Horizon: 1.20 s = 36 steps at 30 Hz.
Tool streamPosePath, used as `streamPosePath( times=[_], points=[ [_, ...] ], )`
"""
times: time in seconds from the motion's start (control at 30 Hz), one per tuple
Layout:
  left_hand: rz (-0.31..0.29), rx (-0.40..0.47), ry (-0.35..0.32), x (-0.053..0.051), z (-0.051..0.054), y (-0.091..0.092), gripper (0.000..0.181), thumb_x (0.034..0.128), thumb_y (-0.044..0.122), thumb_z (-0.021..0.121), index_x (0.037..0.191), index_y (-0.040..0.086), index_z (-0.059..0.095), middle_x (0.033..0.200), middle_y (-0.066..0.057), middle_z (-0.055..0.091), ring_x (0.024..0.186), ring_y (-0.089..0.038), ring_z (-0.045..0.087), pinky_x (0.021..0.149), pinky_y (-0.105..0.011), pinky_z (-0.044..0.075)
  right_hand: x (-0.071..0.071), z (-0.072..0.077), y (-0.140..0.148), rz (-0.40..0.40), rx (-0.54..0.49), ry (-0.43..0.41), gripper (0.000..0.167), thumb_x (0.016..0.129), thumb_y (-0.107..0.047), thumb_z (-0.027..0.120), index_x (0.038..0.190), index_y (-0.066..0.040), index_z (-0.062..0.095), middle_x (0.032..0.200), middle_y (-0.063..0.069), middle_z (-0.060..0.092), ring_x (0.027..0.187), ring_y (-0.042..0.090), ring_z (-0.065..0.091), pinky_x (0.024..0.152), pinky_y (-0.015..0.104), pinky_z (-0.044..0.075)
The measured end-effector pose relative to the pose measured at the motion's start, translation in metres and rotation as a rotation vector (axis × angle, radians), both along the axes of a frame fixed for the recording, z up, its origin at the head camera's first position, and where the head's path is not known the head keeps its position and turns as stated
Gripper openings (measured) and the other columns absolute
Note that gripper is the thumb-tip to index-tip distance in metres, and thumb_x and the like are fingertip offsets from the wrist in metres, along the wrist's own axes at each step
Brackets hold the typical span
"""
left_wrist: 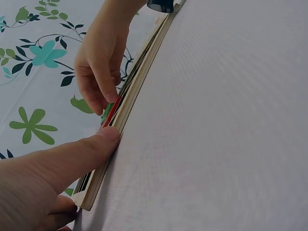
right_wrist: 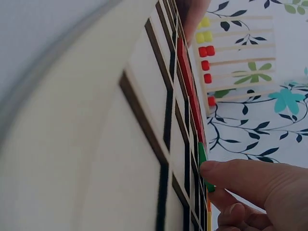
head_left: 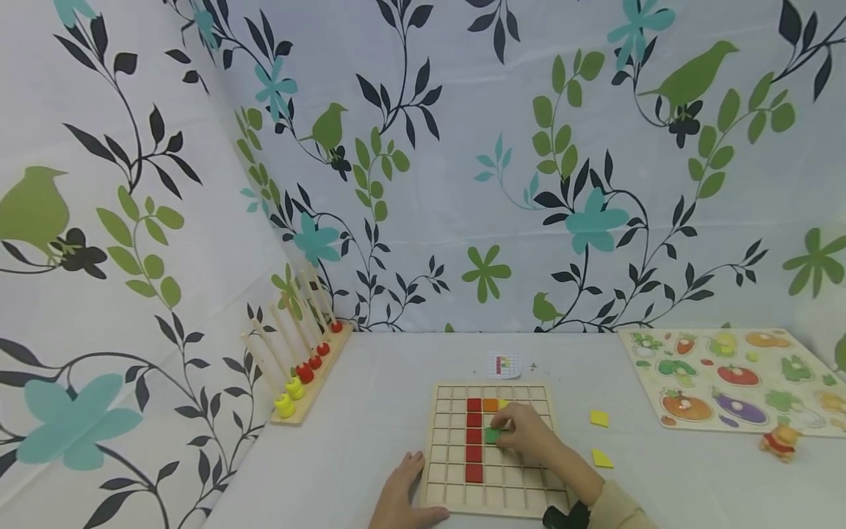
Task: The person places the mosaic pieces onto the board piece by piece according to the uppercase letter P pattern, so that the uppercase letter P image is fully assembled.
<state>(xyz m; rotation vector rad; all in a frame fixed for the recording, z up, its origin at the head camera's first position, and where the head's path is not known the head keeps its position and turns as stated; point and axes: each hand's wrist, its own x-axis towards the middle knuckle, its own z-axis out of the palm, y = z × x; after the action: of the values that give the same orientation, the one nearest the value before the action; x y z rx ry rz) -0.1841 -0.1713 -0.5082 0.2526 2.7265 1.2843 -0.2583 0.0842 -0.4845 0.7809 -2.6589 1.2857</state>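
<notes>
A square wooden grid board point(head_left: 456, 499) lies on the table. A column of red tiles point(head_left: 474, 436) stands in it, with an orange tile point(head_left: 490, 405) and a partly covered yellow tile point(head_left: 504, 403) at the top. My right hand point(head_left: 529, 435) pinches a green tile point(head_left: 492, 436) at a cell right of the red column; the right wrist view shows thumb and fingers on this green tile point(right_wrist: 202, 156). At the board's near left corner rests my left hand point(head_left: 405, 499), its thumb point(left_wrist: 108, 135) against the near edge and its fingers along the left side.
Behind the board lies a small printed grid card point(head_left: 504, 365). Two yellow pieces point(head_left: 599, 418) sit to its right. Farther right are a vegetable puzzle board point(head_left: 700, 375) and a small bear figure point(head_left: 781, 443). A pegged bead stand point(head_left: 311, 382) is at left.
</notes>
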Motion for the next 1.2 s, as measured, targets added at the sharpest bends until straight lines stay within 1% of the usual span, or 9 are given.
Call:
streamPosePath(
  times=[0.2,0.37,0.5,0.63,0.73,0.9,1.0,1.1,1.2],
  points=[
    [0.0,-0.011,0.01,0.0,0.0,0.0,0.097,0.057,0.048,0.077,0.131,-0.002,0.04,0.136,-0.02,0.035,0.126,-0.043,0.02,0.098,-0.061,0.02,0.003,-0.004,-0.003,-0.026,0.011,-0.022,0.016,0.069,-0.001,0.072,0.082,-0.006,0.066,0.081,-0.003,0.057,0.068,0.014,0.048,0.055,0.023,0.044],
    [0.002,-0.019,0.021,0.0,0.003,0.001,0.096,0.0562,0.048,0.077,0.13,-0.002,0.041,0.136,-0.02,0.035,0.126,-0.043,0.021,0.097,-0.061,0.02,0.004,-0.003,-0.004,-0.048,0.015,-0.03,0.017,0.069,-0.001,0.073,0.083,-0.005,0.066,0.083,-0.001,0.058,0.068,0.014,0.047,0.054,0.023,0.044],
    [-0.012,-0.01,0.011,0.001,0.005,0.001,0.095,0.0587,0.046,0.077,0.131,-0.003,0.04,0.136,-0.021,0.034,0.126,-0.044,0.02,0.098,-0.062,0.019,0.007,0.001,-0.003,-0.059,0.006,-0.028,0.019,0.069,0.0,0.072,0.087,-0.003,0.066,0.086,0.001,0.059,0.067,0.012,0.047,0.054,0.022,0.044],
    [-0.026,0.005,0.003,0.001,0.004,0.001,0.095,0.0611,0.046,0.076,0.132,-0.004,0.038,0.137,-0.021,0.033,0.126,-0.044,0.019,0.098,-0.062,0.017,0.014,0.01,0.002,-0.082,-0.002,-0.006,0.021,0.072,0.0,0.069,0.092,0.0,0.065,0.089,0.004,0.061,0.061,0.009,0.044,0.05,0.022,0.043],
    [-0.028,0.001,0.011,0.002,0.004,0.0,0.095,0.0615,0.046,0.076,0.132,-0.004,0.037,0.137,-0.021,0.033,0.126,-0.044,0.019,0.098,-0.062,0.018,0.018,0.019,0.01,-0.098,0.0,0.03,0.02,0.073,0.0,0.069,0.093,0.001,0.065,0.089,0.006,0.062,0.057,0.007,0.041,0.047,0.021,0.04],
    [-0.034,-0.009,0.028,0.001,0.004,0.0,0.094,0.0622,0.046,0.076,0.131,-0.005,0.038,0.136,-0.022,0.034,0.126,-0.044,0.02,0.097,-0.062,0.019,0.025,0.035,0.029,-0.163,0.011,0.066,0.022,0.072,0.0,0.071,0.094,-0.001,0.065,0.087,0.003,0.061,0.057,0.006,0.038,0.045,0.021,0.036],
    [-0.036,-0.011,0.031,0.001,0.004,0.001,0.094,0.0622,0.047,0.076,0.131,-0.005,0.039,0.136,-0.022,0.034,0.125,-0.045,0.02,0.097,-0.062,0.019,0.03,0.043,0.043,-0.195,0.021,0.091,0.022,0.072,0.001,0.071,0.094,-0.002,0.065,0.085,0.001,0.06,0.058,0.006,0.038,0.045,0.02,0.037],
    [-0.034,-0.016,0.032,0.001,0.003,0.001,0.094,0.0617,0.047,0.076,0.131,-0.006,0.039,0.136,-0.022,0.034,0.125,-0.045,0.02,0.097,-0.062,0.019,0.034,0.048,0.06,-0.221,0.039,0.117,0.023,0.071,0.002,0.071,0.094,-0.002,0.065,0.084,0.0,0.058,0.057,0.005,0.039,0.045,0.02,0.037],
    [-0.032,-0.018,0.027,0.002,0.003,0.0,0.094,0.0617,0.047,0.076,0.131,-0.005,0.039,0.136,-0.022,0.034,0.125,-0.044,0.02,0.097,-0.062,0.019,0.037,0.048,0.075,-0.24,0.056,0.122,0.026,0.07,0.003,0.072,0.094,-0.003,0.065,0.083,-0.001,0.058,0.056,0.005,0.038,0.045,0.02,0.037]
  ],
)
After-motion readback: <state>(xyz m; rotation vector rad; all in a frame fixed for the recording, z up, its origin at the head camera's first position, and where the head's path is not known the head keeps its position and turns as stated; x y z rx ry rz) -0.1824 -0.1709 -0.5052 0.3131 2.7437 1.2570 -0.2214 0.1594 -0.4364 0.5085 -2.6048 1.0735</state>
